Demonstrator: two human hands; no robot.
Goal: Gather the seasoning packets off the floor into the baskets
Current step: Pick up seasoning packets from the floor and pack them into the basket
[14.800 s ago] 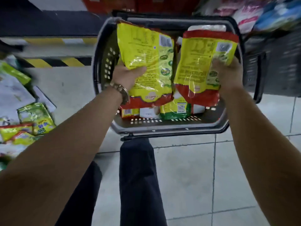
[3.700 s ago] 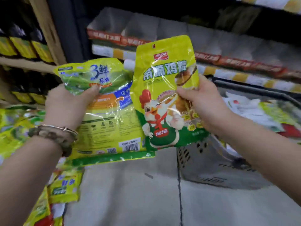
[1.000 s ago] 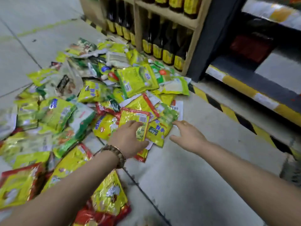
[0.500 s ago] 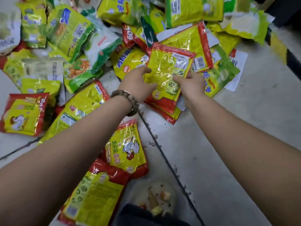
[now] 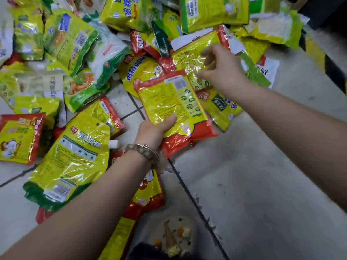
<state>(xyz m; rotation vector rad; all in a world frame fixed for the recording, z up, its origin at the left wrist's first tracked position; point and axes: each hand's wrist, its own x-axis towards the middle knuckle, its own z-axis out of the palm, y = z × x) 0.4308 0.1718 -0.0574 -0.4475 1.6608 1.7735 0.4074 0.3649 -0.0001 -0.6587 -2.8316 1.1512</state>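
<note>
A heap of yellow, green and red seasoning packets covers the tiled floor. My left hand [image 5: 156, 130] grips a yellow packet with red ends [image 5: 172, 106] by its lower edge, thumb on top, lifted slightly off the pile. My right hand [image 5: 219, 72] hovers over a second yellow-and-red packet [image 5: 189, 53] lying just behind, fingers loosely curled and touching its film. No basket is in view.
A large yellow pouch with a green base [image 5: 73, 156] lies at the left. More packets lie under my left forearm [image 5: 148, 194]. Bare grey floor [image 5: 262, 175] spreads to the right. A black-and-yellow striped edge [image 5: 324, 59] runs at the far right.
Half a second ago both hands held the yellow-and-red packet. Now only the left hand keeps it, and the right hand has moved up to the packet behind.
</note>
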